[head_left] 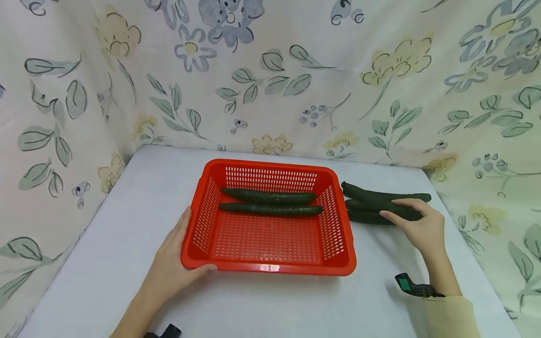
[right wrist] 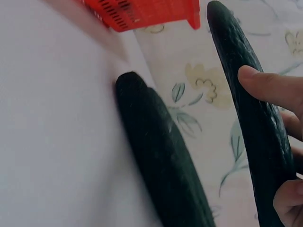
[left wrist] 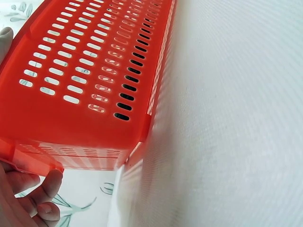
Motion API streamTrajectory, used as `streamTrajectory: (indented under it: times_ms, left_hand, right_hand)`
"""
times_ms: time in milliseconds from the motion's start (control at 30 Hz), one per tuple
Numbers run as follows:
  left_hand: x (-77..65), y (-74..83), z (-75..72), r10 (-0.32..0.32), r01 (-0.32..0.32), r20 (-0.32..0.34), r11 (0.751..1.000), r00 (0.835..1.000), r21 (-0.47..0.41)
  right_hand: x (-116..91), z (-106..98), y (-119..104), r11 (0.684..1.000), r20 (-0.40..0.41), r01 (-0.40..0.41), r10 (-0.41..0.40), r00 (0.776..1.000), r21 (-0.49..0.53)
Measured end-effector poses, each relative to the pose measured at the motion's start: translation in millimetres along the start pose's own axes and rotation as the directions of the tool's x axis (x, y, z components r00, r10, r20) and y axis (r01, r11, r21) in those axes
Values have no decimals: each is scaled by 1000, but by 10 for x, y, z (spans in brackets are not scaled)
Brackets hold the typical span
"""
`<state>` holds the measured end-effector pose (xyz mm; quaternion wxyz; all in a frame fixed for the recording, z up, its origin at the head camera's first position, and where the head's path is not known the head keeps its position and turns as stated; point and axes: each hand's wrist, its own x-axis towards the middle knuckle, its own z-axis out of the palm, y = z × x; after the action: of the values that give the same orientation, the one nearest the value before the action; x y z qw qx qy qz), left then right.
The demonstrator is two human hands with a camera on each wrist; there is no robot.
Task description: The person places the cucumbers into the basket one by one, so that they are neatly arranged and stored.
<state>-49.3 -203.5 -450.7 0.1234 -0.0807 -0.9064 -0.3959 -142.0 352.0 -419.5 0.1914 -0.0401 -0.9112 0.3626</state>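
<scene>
My left hand [head_left: 171, 265] grips the near left corner of a red plastic basket [head_left: 270, 268], thumb along the front rim and fingers along the left side. In the left wrist view its curled fingers [left wrist: 45, 191] are at the basket's rim. Two dark green cucumbers lie side by side in the basket, one behind [head_left: 270, 196] the other [head_left: 270, 209]. Right of the basket, my right hand [head_left: 427, 230] holds a cucumber [head_left: 365, 193] between thumb and fingers, slanting over other cucumbers [head_left: 367, 217] on the table. The right wrist view shows the held cucumber [right wrist: 244, 94] raised above another [right wrist: 158, 151].
A white-covered table [head_left: 270, 310] bears everything. Floral cloth [head_left: 270, 112] hangs behind it and at both sides. The basket's slotted right wall [head_left: 333, 225] stands close to the left ends of the cucumbers. Each wrist wears a black band, the right one with a small device [head_left: 407, 284].
</scene>
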Motion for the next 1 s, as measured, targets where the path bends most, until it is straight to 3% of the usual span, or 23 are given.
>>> streamTrajectory:
  times_ms: [400, 833, 1000]
  left_hand:
    - [18, 7, -11, -6, 6, 8, 1000, 1000, -12]
    - [15, -4, -8, 0, 0, 2, 1000, 1000, -14]
    - [6, -8, -9, 2, -2, 3, 1000, 1000, -16]
  right_hand:
    - [160, 105, -400, 992, 65, 119, -121, 991, 34]
    - [218, 295, -772, 987, 142, 152, -159, 977, 58]
    - [291, 340, -936, 973, 164, 222, -229, 959, 63]
